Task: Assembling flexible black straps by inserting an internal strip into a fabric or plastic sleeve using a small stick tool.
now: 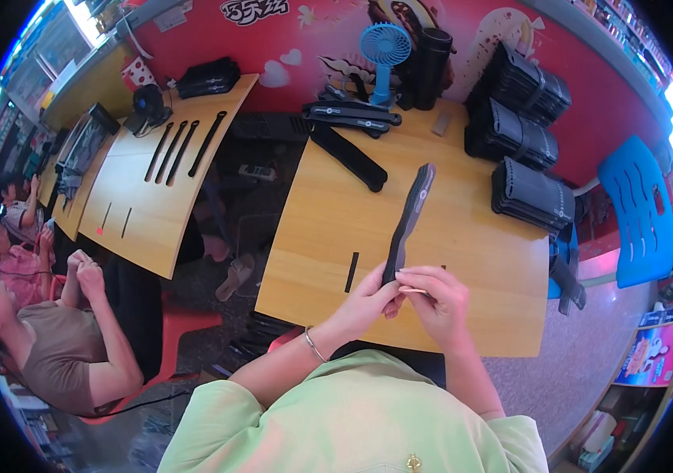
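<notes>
My left hand [369,303] pinches the near end of a long dark grey strap [409,221] that rises away from me over the wooden table [478,260]. My right hand [439,298] sits beside it, fingers curled around a thin pale stick at the same end of the strap. A short black strip [352,272] lies flat on the table just left of my hands. A longer black strap [350,158] lies farther back.
Stacks of black straps [532,195] stand along the right and back edge, with a blue desk fan [384,47] and a black cylinder [431,67]. A second wooden table [139,213] to the left carries more strips. Another person [60,347] sits at the left. A blue chair [642,213] stands right.
</notes>
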`<act>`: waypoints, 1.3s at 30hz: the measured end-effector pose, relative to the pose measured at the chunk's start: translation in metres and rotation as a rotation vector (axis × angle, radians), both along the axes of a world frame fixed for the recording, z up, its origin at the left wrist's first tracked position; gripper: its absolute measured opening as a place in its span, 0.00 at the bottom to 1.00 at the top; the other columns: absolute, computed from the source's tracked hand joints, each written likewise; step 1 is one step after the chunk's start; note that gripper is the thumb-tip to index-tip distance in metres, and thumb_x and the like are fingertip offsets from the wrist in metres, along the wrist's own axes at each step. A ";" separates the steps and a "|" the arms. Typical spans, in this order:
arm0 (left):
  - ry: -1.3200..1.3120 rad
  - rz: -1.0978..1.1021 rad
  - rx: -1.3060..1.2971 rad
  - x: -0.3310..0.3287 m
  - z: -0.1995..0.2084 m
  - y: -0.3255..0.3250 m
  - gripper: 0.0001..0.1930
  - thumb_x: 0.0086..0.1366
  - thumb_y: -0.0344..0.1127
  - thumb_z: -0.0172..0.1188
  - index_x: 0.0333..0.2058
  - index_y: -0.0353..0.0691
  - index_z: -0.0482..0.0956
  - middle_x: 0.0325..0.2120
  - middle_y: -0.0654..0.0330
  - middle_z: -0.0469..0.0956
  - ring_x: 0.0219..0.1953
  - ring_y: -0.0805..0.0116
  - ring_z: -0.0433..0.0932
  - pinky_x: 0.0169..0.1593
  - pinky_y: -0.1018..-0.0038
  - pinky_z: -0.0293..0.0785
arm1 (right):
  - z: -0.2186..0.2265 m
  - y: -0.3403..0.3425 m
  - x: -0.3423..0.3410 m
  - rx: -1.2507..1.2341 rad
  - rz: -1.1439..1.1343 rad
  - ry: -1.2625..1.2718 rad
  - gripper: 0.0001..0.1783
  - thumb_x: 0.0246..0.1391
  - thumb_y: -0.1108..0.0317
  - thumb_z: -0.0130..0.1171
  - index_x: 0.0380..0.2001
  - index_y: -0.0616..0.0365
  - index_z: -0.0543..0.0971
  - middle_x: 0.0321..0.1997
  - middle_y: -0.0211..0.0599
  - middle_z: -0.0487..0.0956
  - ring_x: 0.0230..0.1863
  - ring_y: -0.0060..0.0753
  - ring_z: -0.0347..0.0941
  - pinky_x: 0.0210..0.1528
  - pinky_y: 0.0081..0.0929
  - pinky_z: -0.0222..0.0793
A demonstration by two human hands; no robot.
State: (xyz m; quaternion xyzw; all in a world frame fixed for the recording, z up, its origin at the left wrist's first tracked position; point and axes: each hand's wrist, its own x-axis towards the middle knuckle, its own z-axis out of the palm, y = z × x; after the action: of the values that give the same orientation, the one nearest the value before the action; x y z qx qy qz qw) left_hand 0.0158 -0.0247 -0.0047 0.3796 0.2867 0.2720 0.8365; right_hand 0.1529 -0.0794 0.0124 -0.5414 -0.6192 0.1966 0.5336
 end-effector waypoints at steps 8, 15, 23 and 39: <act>-0.030 -0.352 -0.084 -0.021 0.000 0.004 0.06 0.69 0.37 0.44 0.35 0.41 0.65 0.19 0.72 0.58 0.19 0.82 0.55 0.22 0.84 0.52 | -0.006 0.005 0.021 -0.232 -0.074 0.159 0.05 0.48 0.77 0.60 0.31 0.62 0.82 0.28 0.32 0.80 0.30 0.19 0.73 0.32 0.17 0.67; 0.092 -0.486 -0.268 -0.077 -0.011 0.015 0.06 0.69 0.36 0.43 0.33 0.42 0.64 0.19 0.73 0.55 0.18 0.84 0.52 0.20 0.85 0.48 | -0.017 0.036 0.081 -0.250 -0.261 0.373 0.07 0.52 0.71 0.60 0.32 0.64 0.81 0.28 0.25 0.78 0.31 0.14 0.69 0.35 0.14 0.63; 0.022 -0.569 -0.290 -0.137 -0.006 0.012 0.06 0.69 0.35 0.44 0.35 0.41 0.65 0.18 0.75 0.55 0.18 0.85 0.52 0.20 0.86 0.47 | 0.019 0.058 0.135 -0.107 -0.339 0.167 0.08 0.54 0.69 0.59 0.32 0.64 0.80 0.28 0.23 0.77 0.32 0.11 0.66 0.36 0.12 0.61; -0.218 -0.175 -0.363 -0.113 -0.015 -0.001 0.18 0.71 0.48 0.34 0.39 0.38 0.66 0.19 0.66 0.60 0.19 0.77 0.56 0.23 0.80 0.54 | -0.037 0.034 0.145 -0.017 -0.463 -0.430 0.08 0.44 0.74 0.63 0.32 0.59 0.82 0.34 0.40 0.81 0.36 0.35 0.78 0.38 0.23 0.72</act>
State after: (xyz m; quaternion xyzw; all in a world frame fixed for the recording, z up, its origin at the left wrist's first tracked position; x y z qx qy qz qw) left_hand -0.0972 -0.0255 -0.0201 0.2147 0.2049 0.1817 0.9375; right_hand 0.2981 -0.0457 -0.0245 -0.7016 -0.5764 -0.0440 0.4167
